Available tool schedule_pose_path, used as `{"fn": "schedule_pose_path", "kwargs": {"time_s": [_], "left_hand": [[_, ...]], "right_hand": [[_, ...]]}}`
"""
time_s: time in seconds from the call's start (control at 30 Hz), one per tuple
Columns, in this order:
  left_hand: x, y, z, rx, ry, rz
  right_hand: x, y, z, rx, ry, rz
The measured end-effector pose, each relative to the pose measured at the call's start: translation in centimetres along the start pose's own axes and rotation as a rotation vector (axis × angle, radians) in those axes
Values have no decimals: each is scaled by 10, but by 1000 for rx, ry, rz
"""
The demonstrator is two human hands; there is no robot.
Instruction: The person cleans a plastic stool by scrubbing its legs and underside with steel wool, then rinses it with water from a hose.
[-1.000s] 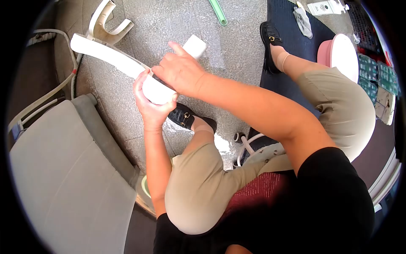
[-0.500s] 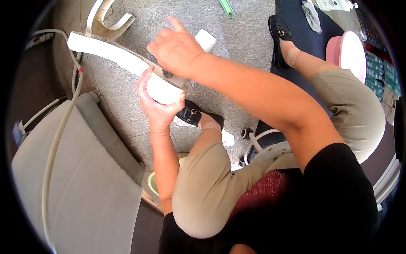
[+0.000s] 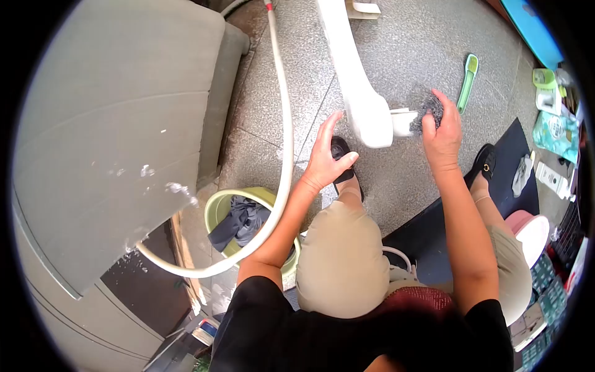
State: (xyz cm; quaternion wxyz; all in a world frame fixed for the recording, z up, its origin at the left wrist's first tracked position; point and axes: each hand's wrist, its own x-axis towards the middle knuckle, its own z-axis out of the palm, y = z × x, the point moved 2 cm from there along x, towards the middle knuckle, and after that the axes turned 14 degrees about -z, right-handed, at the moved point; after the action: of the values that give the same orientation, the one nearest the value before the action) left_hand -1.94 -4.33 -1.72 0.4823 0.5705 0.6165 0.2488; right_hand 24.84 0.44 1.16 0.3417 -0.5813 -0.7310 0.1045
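Note:
A long white curved plastic part [image 3: 357, 80] runs down from the top of the view to a rounded end above the floor. My left hand [image 3: 330, 155] is just left of that end, fingers spread, holding nothing. On the other side, my right hand [image 3: 442, 133] is closed on a dark mesh scrubber [image 3: 432, 111]. Between the scrubber and the rounded end is a smaller white piece [image 3: 403, 123]. A pale curved piece [image 3: 364, 8] shows at the top edge.
A pale hose [image 3: 287, 124] loops past a green bucket [image 3: 218, 211] holding dark cloth. A large grey panel [image 3: 124, 99] fills the left. A green brush [image 3: 468, 84] lies on the floor. Bottles, a pink-rimmed basin [image 3: 534, 239] and a dark mat [image 3: 427, 239] are at right.
The view has swung left. My left hand has let go of the white part and opened. My right hand has moved away to the right side of it, and the scrubber now shows clearly.

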Motion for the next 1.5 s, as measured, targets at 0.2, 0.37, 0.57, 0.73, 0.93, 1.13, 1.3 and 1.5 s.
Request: {"fn": "schedule_pose_path", "kwargs": {"time_s": [0.2,0.37,0.57,0.73,0.93,1.13,1.3,1.5], "left_hand": [[-102,-129,-52,-729,752,-592],[-161,-136,-72,-816,799,-490],[-175,-21,-121,-1108,569,-200],[-201,50,-193,-1745,891,-50],[-265,74,-223,-1300,1096,122],[-286,174,-230,-822,996,232],[-281,264,-267,-366,820,303],[-236,330,-345,-235,657,300]], "right_hand": [[9,7,-3,14,-140,100],[3,8,5,39,-44,139],[6,12,6,-42,-54,94],[10,15,8,-111,-154,150],[22,-12,-20,-333,-141,-276],[15,-17,-22,-253,-70,-347],[14,-47,-36,-210,-110,-360],[8,-59,-38,-164,-116,-402]]}}
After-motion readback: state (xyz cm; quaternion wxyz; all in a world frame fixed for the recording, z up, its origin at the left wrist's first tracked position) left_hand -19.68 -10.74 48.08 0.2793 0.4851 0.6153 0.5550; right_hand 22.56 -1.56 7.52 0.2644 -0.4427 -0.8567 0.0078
